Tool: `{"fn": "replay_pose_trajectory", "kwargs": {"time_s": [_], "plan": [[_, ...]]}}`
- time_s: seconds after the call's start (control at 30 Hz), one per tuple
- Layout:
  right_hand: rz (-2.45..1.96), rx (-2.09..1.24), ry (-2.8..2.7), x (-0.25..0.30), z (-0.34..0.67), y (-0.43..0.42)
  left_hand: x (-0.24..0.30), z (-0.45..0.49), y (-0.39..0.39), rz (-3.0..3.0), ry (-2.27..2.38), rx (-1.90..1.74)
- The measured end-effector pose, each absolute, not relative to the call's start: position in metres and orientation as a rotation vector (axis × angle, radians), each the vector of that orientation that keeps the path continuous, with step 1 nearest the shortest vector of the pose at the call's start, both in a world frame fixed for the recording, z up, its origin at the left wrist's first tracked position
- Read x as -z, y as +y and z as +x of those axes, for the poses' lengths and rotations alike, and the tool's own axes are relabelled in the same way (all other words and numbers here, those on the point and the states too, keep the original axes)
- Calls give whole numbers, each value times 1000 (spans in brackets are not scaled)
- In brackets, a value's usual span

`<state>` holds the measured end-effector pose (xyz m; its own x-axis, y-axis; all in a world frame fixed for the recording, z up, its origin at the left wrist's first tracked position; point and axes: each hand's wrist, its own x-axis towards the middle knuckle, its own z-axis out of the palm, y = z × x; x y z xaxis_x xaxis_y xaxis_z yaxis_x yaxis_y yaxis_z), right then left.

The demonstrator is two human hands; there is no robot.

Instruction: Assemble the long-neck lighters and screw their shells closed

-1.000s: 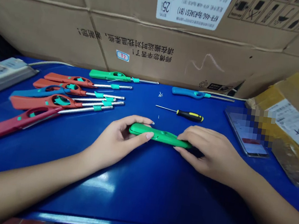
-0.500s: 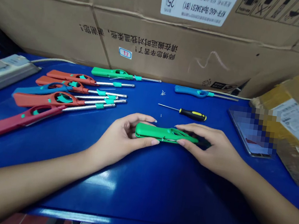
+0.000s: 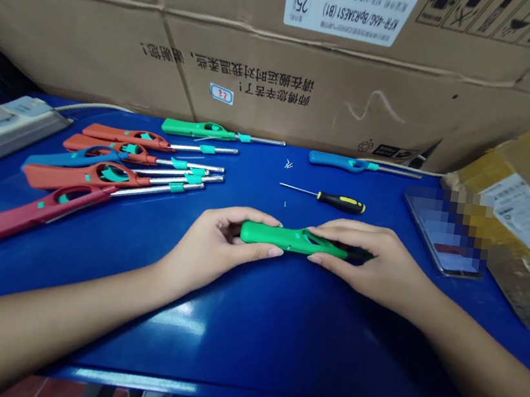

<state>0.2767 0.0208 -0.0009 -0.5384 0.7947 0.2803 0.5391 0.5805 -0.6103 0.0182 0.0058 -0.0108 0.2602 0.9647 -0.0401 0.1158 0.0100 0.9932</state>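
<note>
Lighter handle of green plastic (image 3: pixel 272 236) is at centre frame, its left end gripped by the half-closed left hand (image 3: pixel 213 237), its right end pinched in the half-closed right hand (image 3: pixel 375 255). Beyond lie a black-and-yellow-handled screwdriver (image 3: pixel 341 203) and, upper right of centre, a blue plastic lighter (image 3: pixel 331 160).

Single head-worn view, from above near edge of bench (image 3: pixel 246 339), facing forward and down toward far edge and cardboard box (image 3: pixel 249 56) behind; left hand (image 3: pixel 215 241) and right hand (image 3: pixel 372 257) close, mid-view.
</note>
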Motion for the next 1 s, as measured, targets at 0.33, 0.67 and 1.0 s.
{"fn": "replay_pose_trajectory", "kwargs": {"time_s": [0.33, 0.67, 1.0], "plan": [[-886, -145, -2490, 6, 266, 11, 9, 22, 3, 1402, 1198, -918], [-861, -70, -2469, 10, 264, 7, 8, 13, 2, 2388, 855, -1095], [-888, -31, -2469, 11, 260, -3, 13, 11, -6, 2651, 776, -1046]]}}
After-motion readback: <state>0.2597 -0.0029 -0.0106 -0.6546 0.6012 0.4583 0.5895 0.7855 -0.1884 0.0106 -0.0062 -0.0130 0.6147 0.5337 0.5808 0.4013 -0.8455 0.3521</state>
